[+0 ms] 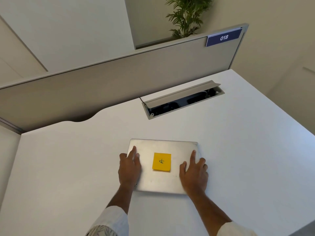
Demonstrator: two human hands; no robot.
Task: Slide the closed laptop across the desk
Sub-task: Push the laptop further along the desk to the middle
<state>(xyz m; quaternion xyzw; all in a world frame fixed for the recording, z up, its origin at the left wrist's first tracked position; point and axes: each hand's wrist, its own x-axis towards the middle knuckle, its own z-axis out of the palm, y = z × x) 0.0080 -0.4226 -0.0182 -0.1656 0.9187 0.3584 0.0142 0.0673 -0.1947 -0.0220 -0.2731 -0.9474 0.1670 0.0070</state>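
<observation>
A closed silver laptop [163, 147] lies flat on the white desk [68, 167], near its front middle. A yellow sticky note [161, 161] with a pen mark is stuck on the centre of the lid. My left hand [129, 167] rests flat on the lid's left side, fingers wrapping over the left edge. My right hand [194, 172] lies flat on the lid's right side, fingers spread, some reaching over the right edge. Both palms press on the lid.
An open cable tray [184, 99] with a raised flap is sunk into the desk behind the laptop. A grey partition [102, 86] bearing a blue "018" sign [223, 37] runs along the back. A potted plant [185, 16] stands beyond it. The desk's right edge angles away.
</observation>
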